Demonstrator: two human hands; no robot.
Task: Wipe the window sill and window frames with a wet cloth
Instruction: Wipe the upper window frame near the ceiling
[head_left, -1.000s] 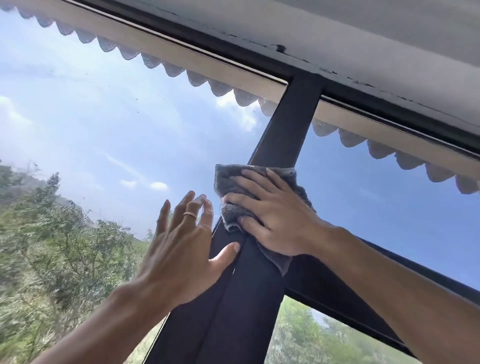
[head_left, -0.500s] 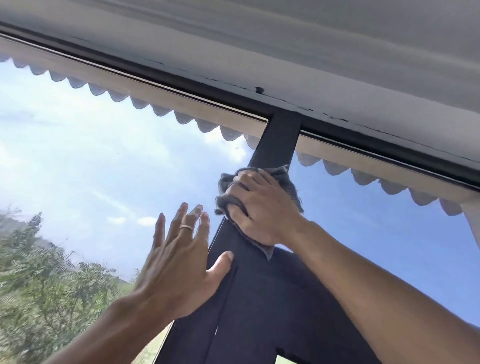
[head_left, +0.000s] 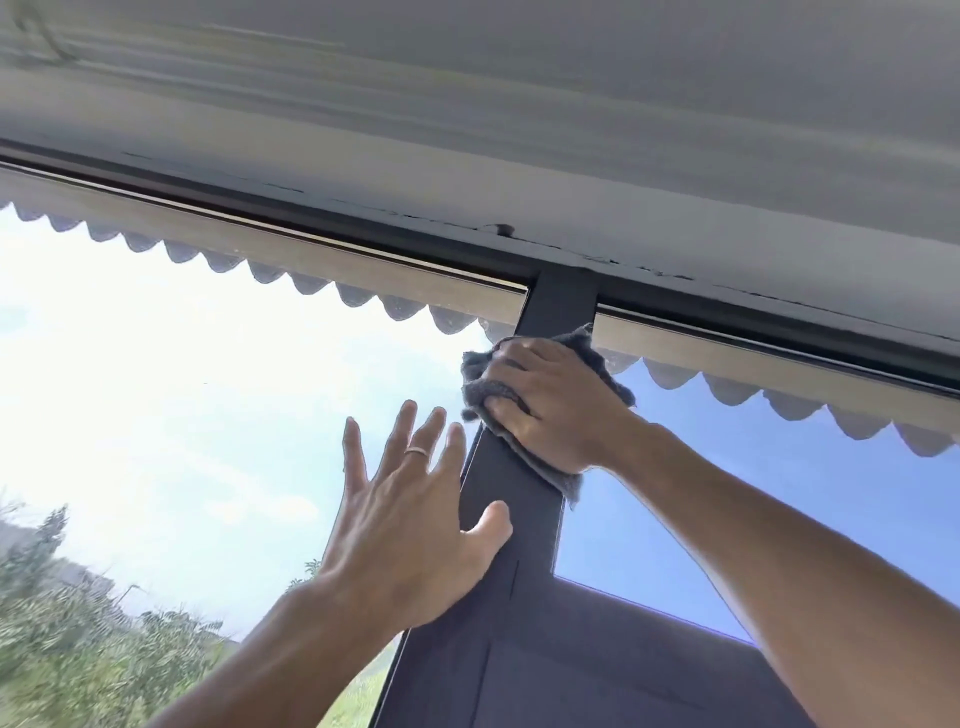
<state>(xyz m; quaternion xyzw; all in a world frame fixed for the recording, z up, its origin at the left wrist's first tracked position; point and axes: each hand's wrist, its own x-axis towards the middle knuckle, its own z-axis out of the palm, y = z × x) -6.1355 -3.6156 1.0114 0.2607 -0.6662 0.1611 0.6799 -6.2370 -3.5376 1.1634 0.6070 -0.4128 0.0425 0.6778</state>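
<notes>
- The right hand (head_left: 553, 402) presses a crumpled grey cloth (head_left: 480, 389) against the dark vertical window frame bar (head_left: 558, 304), fingers curled over it, cloth bunching beyond the fingertips.
- The left hand (head_left: 410, 525) lies flat with spread fingers on the glass pane (head_left: 208, 389), thumb touching the bar.

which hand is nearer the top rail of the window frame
Right. The right hand presses the grey cloth on the upright bar just below the top rail. The left hand lies flat lower down, against the glass and the bar's edge.
</notes>
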